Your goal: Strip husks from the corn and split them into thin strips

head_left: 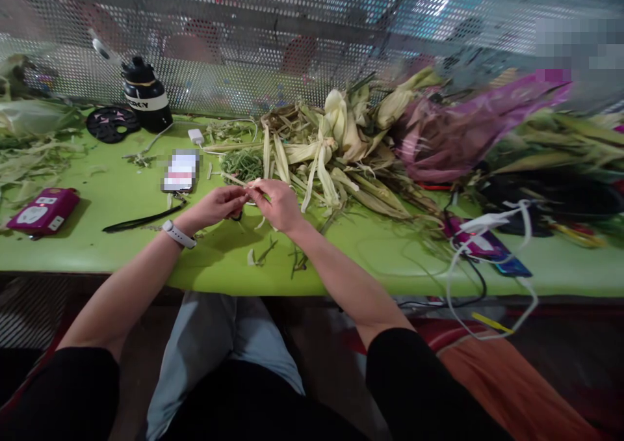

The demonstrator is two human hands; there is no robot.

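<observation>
My left hand (227, 203), with a white watch band (179, 234) on its wrist, is closed with its fingertips pinched together. My right hand (277, 203) is closed too, and its fingertips meet the left ones above the table. A thin pale strip (234, 179), which looks like corn husk, sticks out at the fingertips; most of it is hidden by the fingers. Just behind the hands lies a small heap of thin green strands (242, 164). To the right of it spreads a large pile of dry corn husks (336, 142).
The green table (253, 278) backs onto a perforated metal screen (302, 38). Left are a phone (181, 170), black bottle (149, 99), white adapter (195, 136) and magenta power box (45, 212). A purple mesh bag (448, 138) and tangled white cable (451, 272) lie right.
</observation>
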